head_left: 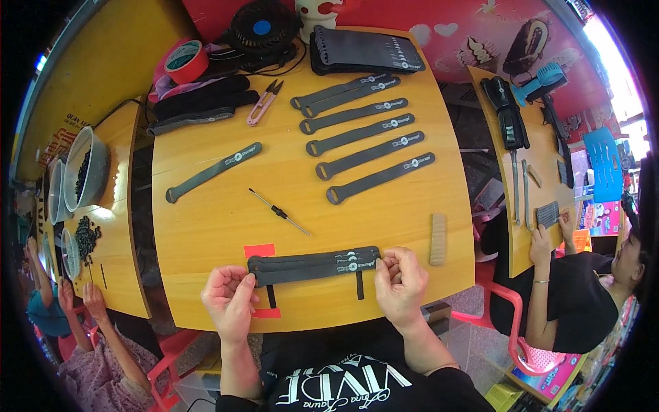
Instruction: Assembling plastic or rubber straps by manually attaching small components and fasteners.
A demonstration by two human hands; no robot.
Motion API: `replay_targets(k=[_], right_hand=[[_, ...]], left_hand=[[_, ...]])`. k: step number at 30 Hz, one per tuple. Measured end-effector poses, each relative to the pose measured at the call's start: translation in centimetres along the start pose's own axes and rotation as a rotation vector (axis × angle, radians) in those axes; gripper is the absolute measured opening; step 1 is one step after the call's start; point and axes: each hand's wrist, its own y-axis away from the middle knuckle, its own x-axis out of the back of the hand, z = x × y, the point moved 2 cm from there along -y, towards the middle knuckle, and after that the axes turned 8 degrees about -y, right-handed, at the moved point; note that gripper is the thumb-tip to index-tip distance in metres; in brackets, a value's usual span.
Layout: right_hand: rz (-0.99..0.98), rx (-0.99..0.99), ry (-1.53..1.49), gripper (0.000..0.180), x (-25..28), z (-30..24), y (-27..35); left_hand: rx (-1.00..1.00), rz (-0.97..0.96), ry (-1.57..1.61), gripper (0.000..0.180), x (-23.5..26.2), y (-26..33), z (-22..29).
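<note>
Near the front edge of the table, a small fanned stack of dark grey straps point(312, 268) stretches between my hands. My left hand point(232, 295) pinches its left end, and my right hand point(400, 280) pinches its right end. Beneath the stack, red tape point(266, 313) and two short black strips point(360, 285) show on the tabletop. A double-ended black-and-silver hand tool point(279, 212) lies just beyond. One single strap point(214, 172) rests at the left, its slotted end toward me. Several more straps point(374, 143) lie in a slanted row at the right, slotted ends leftward.
A ribbed tan block point(438, 239) stands by the right edge. Toward the back are pink-handled snips point(264, 103), red tape roll point(186, 60), black fan point(266, 27) and a big strap pile point(367, 51). Other people work at side tables, one handling grey straps point(547, 214).
</note>
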Motion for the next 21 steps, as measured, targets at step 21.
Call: replay_targets(k=[21], right_hand=[[0.025, 0.021, -0.004, 0.022, -0.22, 0.38, 0.07]], left_hand=[[0.008, -0.015, 0.012, 0.011, 0.08, 0.06, 0.05]])
